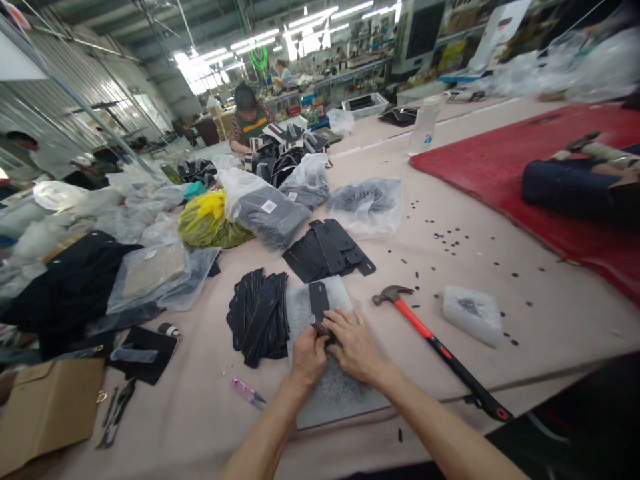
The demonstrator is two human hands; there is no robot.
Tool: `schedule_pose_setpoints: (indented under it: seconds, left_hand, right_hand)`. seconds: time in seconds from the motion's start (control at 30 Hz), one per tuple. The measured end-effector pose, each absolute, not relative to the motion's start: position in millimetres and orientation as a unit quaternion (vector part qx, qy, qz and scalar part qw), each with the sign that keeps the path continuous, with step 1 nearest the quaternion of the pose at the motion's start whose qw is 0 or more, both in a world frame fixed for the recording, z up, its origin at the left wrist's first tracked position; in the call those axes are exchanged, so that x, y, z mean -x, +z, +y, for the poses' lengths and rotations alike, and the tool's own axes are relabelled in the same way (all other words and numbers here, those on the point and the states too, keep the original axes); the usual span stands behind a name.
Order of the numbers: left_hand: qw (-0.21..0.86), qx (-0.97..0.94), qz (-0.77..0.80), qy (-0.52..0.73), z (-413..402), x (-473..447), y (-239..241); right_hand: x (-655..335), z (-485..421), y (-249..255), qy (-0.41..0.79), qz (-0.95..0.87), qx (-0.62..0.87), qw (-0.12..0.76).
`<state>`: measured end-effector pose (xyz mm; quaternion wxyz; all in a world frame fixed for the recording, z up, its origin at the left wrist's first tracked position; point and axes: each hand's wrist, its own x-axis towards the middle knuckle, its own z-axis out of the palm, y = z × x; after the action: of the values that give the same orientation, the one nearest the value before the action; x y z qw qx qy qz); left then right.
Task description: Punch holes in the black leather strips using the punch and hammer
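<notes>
A black strap-shaped piece [319, 301] lies on a grey-white punching slab [335, 387] in front of me. My left hand [307, 357] and my right hand [354, 343] meet at the near end of that piece, fingers pinched around a small metal tool [320, 328] that is mostly hidden. A heap of similar black pieces [260, 317] lies just left of the slab, and a fanned row of flat black pieces [327, 250] lies beyond it. A hammer [435, 347] with a red and black handle rests on the table to the right of my right hand.
Clear bags of dark parts [367, 203], a yellow-green bag [207, 220], a white block [473, 313], small black punched dots [450, 240], a cardboard box [47, 410] and small snips [247, 392] lie around. A red mat [500, 167] covers the right. Another person [247, 120] works at the far end.
</notes>
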<state>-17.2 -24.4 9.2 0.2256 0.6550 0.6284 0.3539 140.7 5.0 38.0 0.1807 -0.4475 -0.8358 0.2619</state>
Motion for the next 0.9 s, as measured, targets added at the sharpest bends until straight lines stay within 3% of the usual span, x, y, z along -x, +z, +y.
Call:
schedule_pose_setpoints:
  seconds: [0.2,0.4,0.67,0.9]
  left_hand:
    - [0.222,-0.496,0.719,0.433,-10,33,25]
    - [0.269,-0.561,0.662,0.418,-22,37,21]
    - [0.255,-0.592,0.646,0.409,-27,35,9]
    - [0.242,-0.600,0.648,0.402,-28,34,7]
  right_hand:
    - [-143,3,24,0.275,-0.824,0.454,0.199]
    - [-144,4,26,0.283,-0.822,0.446,0.211]
    - [-137,0,24,0.289,-0.813,0.469,0.190]
    - [-129,-9,17,0.268,-0.792,0.498,0.229]
